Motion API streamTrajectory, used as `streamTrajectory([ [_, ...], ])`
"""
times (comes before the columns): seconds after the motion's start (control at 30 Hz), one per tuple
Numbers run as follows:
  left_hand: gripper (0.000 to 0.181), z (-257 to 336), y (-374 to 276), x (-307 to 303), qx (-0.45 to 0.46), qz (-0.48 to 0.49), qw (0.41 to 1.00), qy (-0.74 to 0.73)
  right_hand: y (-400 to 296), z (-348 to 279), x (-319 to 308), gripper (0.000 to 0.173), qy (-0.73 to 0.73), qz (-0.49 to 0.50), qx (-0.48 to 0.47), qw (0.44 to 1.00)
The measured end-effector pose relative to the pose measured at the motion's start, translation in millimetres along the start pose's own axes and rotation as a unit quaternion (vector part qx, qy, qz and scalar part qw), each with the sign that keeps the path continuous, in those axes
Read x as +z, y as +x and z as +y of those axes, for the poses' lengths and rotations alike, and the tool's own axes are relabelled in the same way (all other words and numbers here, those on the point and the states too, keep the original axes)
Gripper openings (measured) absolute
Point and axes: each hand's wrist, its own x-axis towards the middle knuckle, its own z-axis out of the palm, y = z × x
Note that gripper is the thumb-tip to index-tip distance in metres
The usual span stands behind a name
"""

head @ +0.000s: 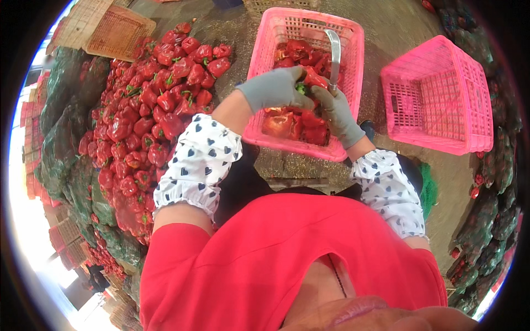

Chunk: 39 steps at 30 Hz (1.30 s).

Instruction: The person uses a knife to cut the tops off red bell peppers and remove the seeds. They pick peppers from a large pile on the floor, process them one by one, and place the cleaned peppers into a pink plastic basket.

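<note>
Over a pink plastic crate (358,82), my left hand (275,89), in a grey glove, grips a red bell pepper (314,77) whose green stem part shows between the hands. My right hand (340,113), also gloved, is closed around the handle of a curved-blade knife (334,51). The blade points up and away from me, and the handle is mostly hidden by the fingers. The right fingertips are close against the pepper; whether they touch it is unclear. Below both hands, opened and whole-looking red pepper pieces (285,124) lie in the crate.
A large heap of whole red peppers (143,124) lies on the floor at left, beside a tipped orange crate (120,33). Another pink crate (426,97) stands tilted at right. Filled green mesh sacks (62,136) line both sides. A green net (427,186) lies by my right leg.
</note>
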Motion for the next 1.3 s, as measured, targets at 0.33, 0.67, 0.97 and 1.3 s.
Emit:
streamTrajectory([
  [0.33, 0.047, -28, -21, 54, 0.010, -0.048, 0.905, -0.423, -42, -11, -6, 0.026, -0.075, -0.045, 0.093, 0.992],
  [0.67, 0.037, -81, -12, 63, 0.294, 0.059, 0.926, -0.231, -24, 13, -6, 0.049, 0.027, -0.016, 0.078, 0.996],
  [0.97, 0.053, -61, -15, 62, 0.031, -0.073, 0.820, -0.567, -23, 10, -4, 0.048, 0.039, -0.018, 0.101, 0.994],
  [1.3, 0.029, -57, 28, 120, -0.035, 0.106, 0.688, -0.718, -12, 31, -13, 0.032, 0.090, 0.091, 0.047, 0.991],
])
